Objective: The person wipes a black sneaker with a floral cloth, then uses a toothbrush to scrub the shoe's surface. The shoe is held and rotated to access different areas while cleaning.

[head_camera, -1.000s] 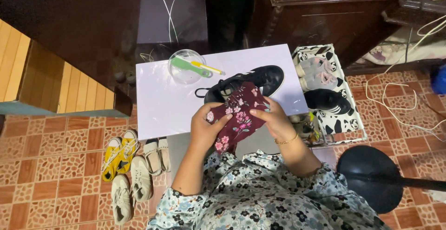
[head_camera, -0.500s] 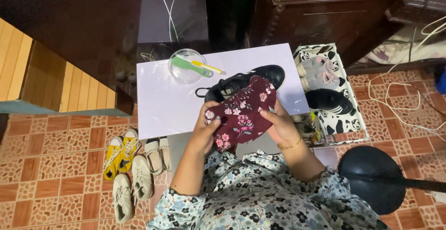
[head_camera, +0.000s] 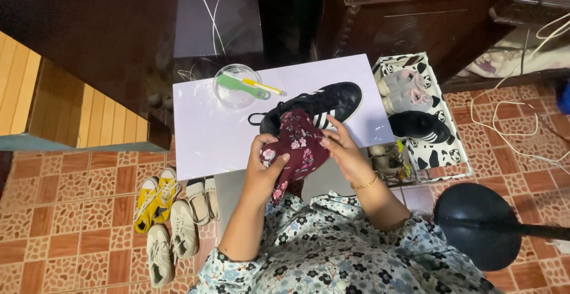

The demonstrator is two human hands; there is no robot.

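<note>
Two hands work one cloth in the head view. The left hand (head_camera: 265,162) and the right hand (head_camera: 343,149) both grip a dark red floral cloth (head_camera: 295,149), held bunched just above the near edge of a white table (head_camera: 205,127). The cloth's upper edge overlaps a black sneaker with white stripes (head_camera: 320,104), which lies on its side on the tabletop; whether cloth and shoe touch cannot be told.

Judged from this view, the step in hand is gathering the cloth into a usable pad at the shoe. To do it well, fold the loose tail into the palm so that only a firm, smooth face meets the shoe, and keep one hand free to steady the shoe against sliding.

Pose: the left hand is closed around the cloth's lower left part, thumb laid across the fabric, forearm rising from below. The right hand pinches the cloth's right edge, fingers extended and slightly spread, wrist bent inward, a gold bracelet (head_camera: 364,183) on it.

A clear bowl (head_camera: 236,86) holding a green brush (head_camera: 237,84) stands well apart, at the far side of the table.
</note>
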